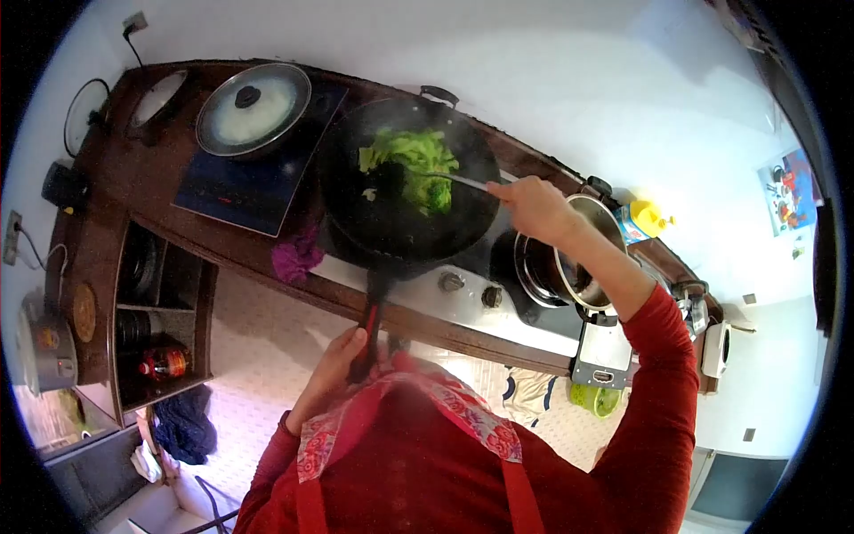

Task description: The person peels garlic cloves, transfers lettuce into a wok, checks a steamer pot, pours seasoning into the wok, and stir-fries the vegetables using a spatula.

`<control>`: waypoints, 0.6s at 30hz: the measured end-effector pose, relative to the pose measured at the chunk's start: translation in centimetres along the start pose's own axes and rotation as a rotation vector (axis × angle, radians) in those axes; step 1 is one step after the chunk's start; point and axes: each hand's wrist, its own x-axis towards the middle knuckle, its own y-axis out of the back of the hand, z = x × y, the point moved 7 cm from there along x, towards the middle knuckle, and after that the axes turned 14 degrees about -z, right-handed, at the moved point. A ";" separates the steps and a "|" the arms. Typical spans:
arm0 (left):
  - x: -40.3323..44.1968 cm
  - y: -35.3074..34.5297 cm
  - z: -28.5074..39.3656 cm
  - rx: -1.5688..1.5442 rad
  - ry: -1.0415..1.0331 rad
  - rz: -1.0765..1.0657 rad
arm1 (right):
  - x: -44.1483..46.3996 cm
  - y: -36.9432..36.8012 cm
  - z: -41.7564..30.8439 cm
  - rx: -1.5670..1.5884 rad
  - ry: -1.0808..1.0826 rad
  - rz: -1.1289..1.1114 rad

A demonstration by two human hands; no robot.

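Observation:
A large black wok (400, 236) sits on the gas stove, with chopped green leafy vegetables (416, 160) heaped in its upper middle. My right hand (536, 208) is closed around the handle of a spatula (467, 182), which reaches over the wok's right side. The spatula's dark head touches the greens. Below the wok, my left hand (336, 367) is wrapped round the wok's long dark handle (369, 331), which has a red stripe. Faint steam hangs over the wok.
Left of the wok, a glass-lidded pan (253, 109) stands on a dark induction cooktop (233, 191). A purple cloth (297, 255) lies at the counter's edge. To the right are a steel pot (592, 209), stove knobs (452, 282) and a yellow-capped container (642, 220).

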 end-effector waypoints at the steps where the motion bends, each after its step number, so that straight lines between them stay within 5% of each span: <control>1: 0.1 0.1 -0.1 -0.004 0.003 0.010 | 0.5 -0.2 1.2 -0.029 -0.036 0.058; 4: -0.1 -0.4 0.4 -0.009 -0.001 0.016 | 1.2 -0.4 2.5 -0.063 -0.085 0.044; 7: -0.1 -0.5 0.6 -0.008 -0.014 0.007 | 4.8 -4.2 4.6 -0.084 0.200 0.110; 11: -0.3 -0.3 0.3 -0.021 0.000 0.037 | 1.3 -3.6 3.4 0.896 -0.023 -0.288; 18: 0.5 1.7 -1.4 -0.006 -0.015 0.053 | 5.7 -5.6 0.2 1.442 0.207 -0.156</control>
